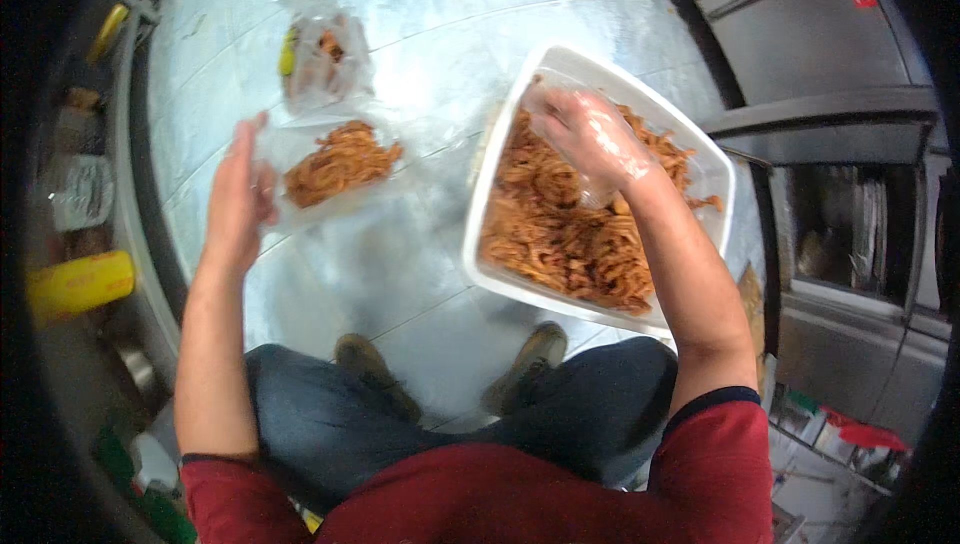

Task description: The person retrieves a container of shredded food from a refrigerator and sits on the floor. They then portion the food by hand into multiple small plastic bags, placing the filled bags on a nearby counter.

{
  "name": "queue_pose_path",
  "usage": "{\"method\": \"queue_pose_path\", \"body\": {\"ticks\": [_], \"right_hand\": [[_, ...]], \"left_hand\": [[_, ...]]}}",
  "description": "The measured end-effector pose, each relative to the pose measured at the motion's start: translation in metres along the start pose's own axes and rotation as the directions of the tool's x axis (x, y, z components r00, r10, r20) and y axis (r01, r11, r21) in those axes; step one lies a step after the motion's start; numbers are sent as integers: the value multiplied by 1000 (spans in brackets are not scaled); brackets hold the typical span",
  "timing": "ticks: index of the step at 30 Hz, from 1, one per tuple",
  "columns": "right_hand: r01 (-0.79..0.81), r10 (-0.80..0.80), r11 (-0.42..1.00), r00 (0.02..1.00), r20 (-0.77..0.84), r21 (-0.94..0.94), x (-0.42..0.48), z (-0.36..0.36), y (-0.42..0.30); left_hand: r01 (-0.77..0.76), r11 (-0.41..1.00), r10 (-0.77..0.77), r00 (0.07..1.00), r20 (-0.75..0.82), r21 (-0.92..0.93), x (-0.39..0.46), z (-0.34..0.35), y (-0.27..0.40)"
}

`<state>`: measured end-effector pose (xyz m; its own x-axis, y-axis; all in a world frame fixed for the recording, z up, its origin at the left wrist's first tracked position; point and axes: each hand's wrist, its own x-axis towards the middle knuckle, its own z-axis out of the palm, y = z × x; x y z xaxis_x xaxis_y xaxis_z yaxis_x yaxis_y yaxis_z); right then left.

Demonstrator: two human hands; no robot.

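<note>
A white plastic tub stands on the floor before me to the right, heaped with brown shredded food. My right hand, in a clear plastic glove, is over the food inside the tub. Its fingertips are blurred, so any grip is unclear. To the left, a smaller pile of the same-looking food lies on clear plastic film or a bag. Beside its left edge is my left hand, fingers extended and nothing visibly held.
Beyond the pile lies a clear plastic bag with brownish contents and something yellow. Pale tiles form the floor. A shelf with a yellow roll borders the left, metal cabinets the right. My shoes are close below.
</note>
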<state>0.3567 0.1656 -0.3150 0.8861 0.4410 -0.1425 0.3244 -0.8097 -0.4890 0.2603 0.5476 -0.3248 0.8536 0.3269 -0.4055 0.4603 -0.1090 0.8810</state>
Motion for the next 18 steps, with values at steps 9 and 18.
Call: {"method": "queue_pose_path", "body": {"ticks": [9, 18], "right_hand": [[24, 34, 972, 970, 240, -233, -151, 38, 95], [-85, 58, 927, 995, -84, -366, -125, 18, 109]], "left_hand": [[9, 1000, -9, 1000, 24, -4, 10, 26, -4], [27, 1000, -27, 1000, -14, 16, 9, 20, -7]]}}
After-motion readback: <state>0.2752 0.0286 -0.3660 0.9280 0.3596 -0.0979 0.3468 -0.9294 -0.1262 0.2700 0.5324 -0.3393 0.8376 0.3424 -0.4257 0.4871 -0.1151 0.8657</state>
